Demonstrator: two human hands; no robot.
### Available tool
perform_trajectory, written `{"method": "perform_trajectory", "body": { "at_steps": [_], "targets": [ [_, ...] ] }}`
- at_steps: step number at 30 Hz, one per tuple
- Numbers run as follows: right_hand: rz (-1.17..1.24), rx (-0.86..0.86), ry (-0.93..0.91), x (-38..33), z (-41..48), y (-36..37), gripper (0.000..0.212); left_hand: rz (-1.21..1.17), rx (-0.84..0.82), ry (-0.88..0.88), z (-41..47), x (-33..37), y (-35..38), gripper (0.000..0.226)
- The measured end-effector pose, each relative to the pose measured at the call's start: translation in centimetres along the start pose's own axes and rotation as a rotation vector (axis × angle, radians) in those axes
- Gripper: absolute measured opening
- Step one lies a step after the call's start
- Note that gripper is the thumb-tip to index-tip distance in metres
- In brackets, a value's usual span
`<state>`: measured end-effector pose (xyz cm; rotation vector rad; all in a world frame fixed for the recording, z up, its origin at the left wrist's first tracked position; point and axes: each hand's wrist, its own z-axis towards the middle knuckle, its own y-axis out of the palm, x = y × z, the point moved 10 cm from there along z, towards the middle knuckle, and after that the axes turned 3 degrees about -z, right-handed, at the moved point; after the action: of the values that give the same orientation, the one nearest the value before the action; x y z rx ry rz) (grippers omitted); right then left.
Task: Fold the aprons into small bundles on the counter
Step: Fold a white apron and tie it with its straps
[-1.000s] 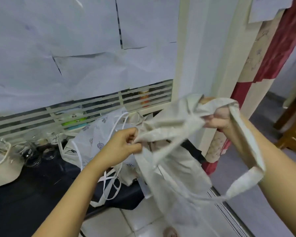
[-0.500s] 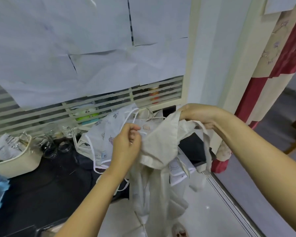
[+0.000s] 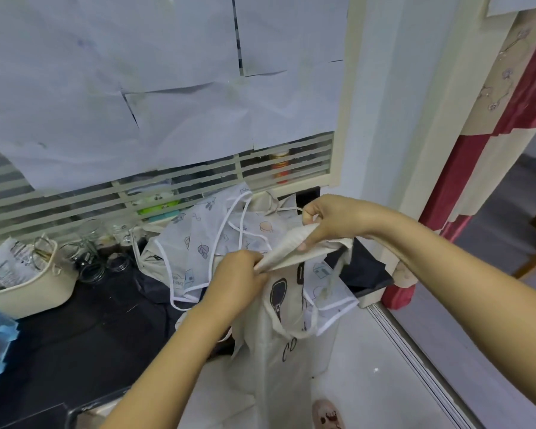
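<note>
the cream apron [image 3: 279,351] hung in front of the bench [image 3: 75,329] edge, its top hem pinched by the left hand [image 3: 239,277] and right hand [image 3: 331,221]. a second earlier they were spread wider; drawn closer, folding seemed just starting.

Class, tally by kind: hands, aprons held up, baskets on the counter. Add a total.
Hands: 2, left hand and right hand
Aprons held up: 1, the cream apron
Baskets: 1, the cream basket
Total: 4
</note>
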<state>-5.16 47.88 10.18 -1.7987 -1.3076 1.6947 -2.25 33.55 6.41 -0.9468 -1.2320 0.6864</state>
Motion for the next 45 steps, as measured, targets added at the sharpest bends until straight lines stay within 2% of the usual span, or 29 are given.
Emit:
{"method": "perform_trajectory", "body": {
  "at_steps": [2, 4, 6, 8, 10, 12, 13, 15, 16, 17, 20, 22, 26, 29, 31, 33, 35, 37, 39, 42, 45],
  "targets": [
    [-0.132, -0.104, 0.063, 1.0, -0.8, 0.2, 0.031, -0.004, -0.109, -0.023, 0.0, -1.6, 0.5, 0.021],
    [-0.348, -0.131, 0.115, 2.4, -1.0, 0.1, 0.029, -0.146, -0.193, -0.032, 0.0, -2.7, 0.7, 0.030],
    [-0.609, -0.050, 0.212, 3.7, -0.8, -0.8, 0.026, -0.311, -0.242, -0.051, 0.0, -3.3, 0.4, 0.028],
    [-0.771, 0.112, 0.314, 4.5, -0.6, -2.4, 0.028, -0.542, -0.217, -0.102, 0.1, -3.5, -0.3, 0.022],
    [-0.650, 0.303, 0.327, 5.1, -0.5, -4.1, 0.032, -0.963, -0.148, -0.251, -0.2, -3.8, -0.5, 0.013],
    [-0.289, 0.424, 0.266, 6.1, -0.3, -5.1, 0.031, -1.276, -0.055, -0.386, -0.7, -4.3, -0.6, 0.013],
    [-0.040, 0.434, 0.215, 6.3, -0.3, -5.0, 0.026, -1.290, -0.028, -0.407, -0.8, -4.5, -0.8, 0.015],
    [0.533, 0.326, 0.109, 5.7, -0.5, -3.9, 0.017, -1.094, -0.068, -0.356, -0.9, -4.6, -1.5, 0.017],
    [0.736, 0.237, 0.071, 5.3, -0.7, -3.5, 0.019, -0.951, -0.112, -0.306, -0.8, -4.6, -2.0, 0.015],
    [0.819, 0.163, 0.051, 4.9, -1.1, -3.4, 0.022, -0.831, -0.156, -0.258, -0.8, -4.6, -2.6, 0.016],
    [0.611, 0.101, 0.108, 5.7, -1.4, -5.0, 0.012, -0.588, -0.182, -0.170, 0.0, -5.1, -5.0, 0.031],
    [0.429, 0.125, 0.173, 6.3, -1.2, -6.7, 0.005, -0.505, -0.132, -0.138, 1.2, -5.2, -7.2, 0.023],
    [0.285, 0.380, 0.261, 6.8, 0.4, -12.9, 0.019, -0.308, 0.036, -0.133, 4.6, -5.6, -11.0, 0.018],
    [0.497, 0.546, 0.267, 7.6, 3.1, -17.7, 0.021, -0.256, 0.152, -0.153, 7.8, -5.7, -14.0, 0.019],
    [0.729, 0.574, 0.258, 8.1, 5.8, -19.6, 0.022, -0.276, 0.192, -0.165, 10.4, -6.0, -15.2, 0.023],
    [0.986, 0.517, 0.240, 8.2, 9.3, -20.1, 0.017, -0.304, 0.237, -0.184, 13.4, -6.5, -16.2, 0.030],
    [1.221, 0.439, 0.208, 8.3, 13.5, -19.9, 0.018, -0.331, 0.254, -0.222, 16.4, -7.7, -16.4, 0.026],
    [1.332, 0.380, 0.210, 8.9, 18.1, -19.5, 0.017, -0.272, 0.228, -0.286, 20.2, -9.6, -15.4, 0.022],
    [1.294, 0.344, 0.263, 10.1, 22.0, -18.3, 0.016, -0.149, 0.176, -0.382, 23.3, -12.3, -13.1, 0.024],
    [1.071, 0.296, 0.392, 13.1, 26.5, -16.1, 0.012, 0.050, 0.025, -0.488, 26.1, -16.0, -8.7, 0.021],
    [0.554, 0.241, 0.510, 16.6, 29.7, -15.1, 0.012, 0.059, -0.210, -0.564, 27.2, -19.1, -4.2, 0.029]
  ]
}}
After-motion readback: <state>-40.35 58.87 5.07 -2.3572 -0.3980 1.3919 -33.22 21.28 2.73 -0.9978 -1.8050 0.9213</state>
